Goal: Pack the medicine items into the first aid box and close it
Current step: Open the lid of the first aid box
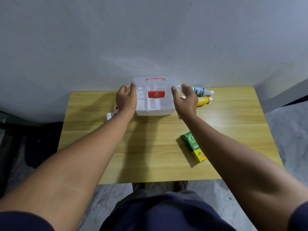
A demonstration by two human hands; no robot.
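Left hand [126, 99] and right hand [185, 100] each had a grip clamped on opposite sides of the first aid box [155, 111], which stood far-centre on the desk [146, 147]. White bottle [200, 91] and yellow bottle [203, 101] lay just right of it, with the green carton [194, 146] nearer.

Just one wide-angle cam here, worn on the person's head, facing forward and down. It looks across the wooden table [150, 160] from above its near edge to the far edge and the grey wall [150, 39] behind. Pretty close in, the person's lap [166, 214] fills the bottom.
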